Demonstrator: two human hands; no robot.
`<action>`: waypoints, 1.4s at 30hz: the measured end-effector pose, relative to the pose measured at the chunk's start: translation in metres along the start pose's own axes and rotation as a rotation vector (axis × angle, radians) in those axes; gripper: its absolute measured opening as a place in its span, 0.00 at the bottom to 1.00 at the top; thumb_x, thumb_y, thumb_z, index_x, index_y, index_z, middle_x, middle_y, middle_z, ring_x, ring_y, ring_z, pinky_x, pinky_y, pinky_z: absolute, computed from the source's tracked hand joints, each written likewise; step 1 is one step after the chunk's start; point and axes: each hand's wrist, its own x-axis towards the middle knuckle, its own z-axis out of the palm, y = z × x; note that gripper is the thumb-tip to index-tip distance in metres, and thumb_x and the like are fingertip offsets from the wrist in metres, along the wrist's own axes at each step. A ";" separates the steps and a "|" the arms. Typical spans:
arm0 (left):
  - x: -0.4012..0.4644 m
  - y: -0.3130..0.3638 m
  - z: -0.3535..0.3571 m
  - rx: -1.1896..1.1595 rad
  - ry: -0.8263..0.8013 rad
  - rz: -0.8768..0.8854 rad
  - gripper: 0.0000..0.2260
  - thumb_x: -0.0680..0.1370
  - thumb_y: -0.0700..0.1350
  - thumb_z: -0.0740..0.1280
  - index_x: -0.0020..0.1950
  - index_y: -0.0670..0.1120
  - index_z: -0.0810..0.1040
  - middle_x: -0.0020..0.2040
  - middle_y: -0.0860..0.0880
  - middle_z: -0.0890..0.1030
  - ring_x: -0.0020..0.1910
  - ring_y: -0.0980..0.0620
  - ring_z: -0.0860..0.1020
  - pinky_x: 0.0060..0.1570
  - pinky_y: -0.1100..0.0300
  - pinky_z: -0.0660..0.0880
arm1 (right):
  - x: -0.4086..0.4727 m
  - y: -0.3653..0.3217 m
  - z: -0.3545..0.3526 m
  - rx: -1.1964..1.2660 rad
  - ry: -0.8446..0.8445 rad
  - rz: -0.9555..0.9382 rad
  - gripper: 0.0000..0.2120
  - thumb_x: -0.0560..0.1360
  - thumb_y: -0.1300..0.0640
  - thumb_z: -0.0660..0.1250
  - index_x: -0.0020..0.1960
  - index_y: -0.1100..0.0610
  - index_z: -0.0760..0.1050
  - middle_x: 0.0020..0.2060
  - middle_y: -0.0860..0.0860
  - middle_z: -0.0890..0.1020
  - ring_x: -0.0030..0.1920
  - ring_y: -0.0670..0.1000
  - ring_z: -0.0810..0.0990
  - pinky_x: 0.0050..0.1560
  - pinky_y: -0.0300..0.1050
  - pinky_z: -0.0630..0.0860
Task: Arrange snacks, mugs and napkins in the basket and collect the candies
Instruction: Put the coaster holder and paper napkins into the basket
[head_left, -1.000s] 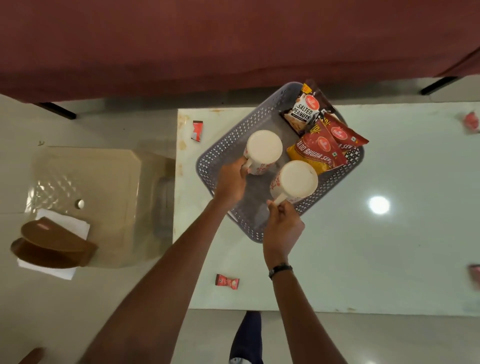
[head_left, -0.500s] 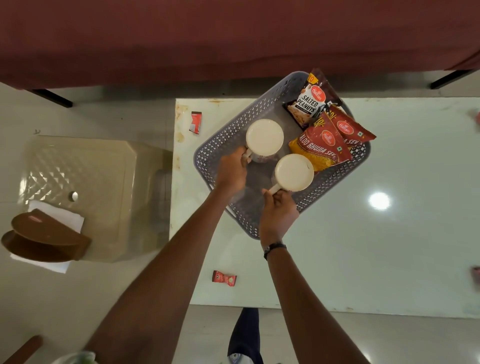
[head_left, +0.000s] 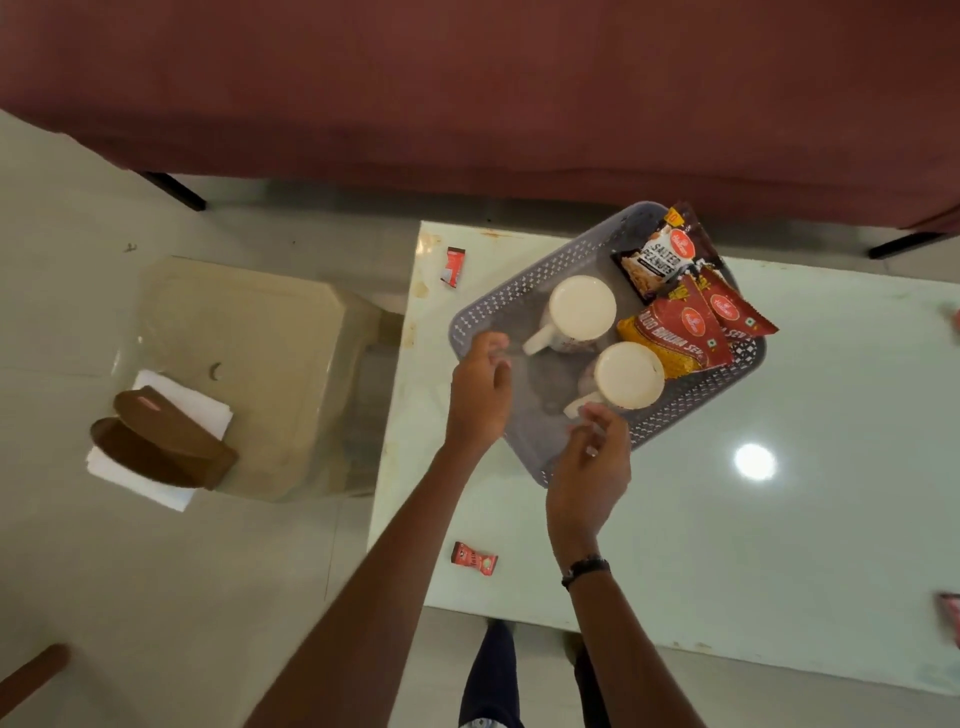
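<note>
Pale glass tabletop (head_left: 779, 545), head view: grey perforated plastic basket (head_left: 498, 306) holding two white ceramic mugs (head_left: 582, 312) and red snack packets (head_left: 685, 327). My left hand (head_left: 480, 389) and right hand (head_left: 592, 467) hover open, empty, beside the mug handles. Right-edge candies are cut off.

Pale table (head_left: 779, 545), beige plastic stool (head_left: 249, 364), maroon sofa (head_left: 467, 93)

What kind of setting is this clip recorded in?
Probably a home living room: a low glass-topped table on a pale tiled floor, a maroon sofa-like seat behind it, and a plastic stool with a napkin holder beside it.
</note>
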 end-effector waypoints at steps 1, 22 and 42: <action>-0.008 -0.002 -0.011 -0.058 0.050 -0.004 0.11 0.77 0.35 0.60 0.59 0.42 0.73 0.58 0.45 0.79 0.57 0.49 0.78 0.57 0.59 0.74 | -0.007 -0.012 0.004 0.021 -0.065 -0.065 0.10 0.77 0.65 0.58 0.54 0.56 0.73 0.51 0.52 0.81 0.48 0.51 0.81 0.47 0.40 0.77; -0.068 -0.183 -0.255 -0.078 0.781 -0.370 0.16 0.76 0.34 0.58 0.62 0.43 0.73 0.56 0.44 0.81 0.52 0.49 0.78 0.53 0.61 0.74 | -0.188 -0.105 0.239 -0.291 -1.329 -0.831 0.18 0.76 0.63 0.58 0.66 0.53 0.69 0.64 0.52 0.75 0.59 0.56 0.76 0.55 0.50 0.76; -0.053 -0.045 -0.136 0.012 0.508 -0.057 0.18 0.78 0.40 0.63 0.68 0.49 0.71 0.61 0.49 0.80 0.57 0.52 0.79 0.58 0.63 0.74 | -0.054 -0.085 0.108 -0.187 -0.831 -0.812 0.21 0.78 0.60 0.61 0.70 0.50 0.67 0.66 0.51 0.75 0.58 0.50 0.80 0.61 0.32 0.72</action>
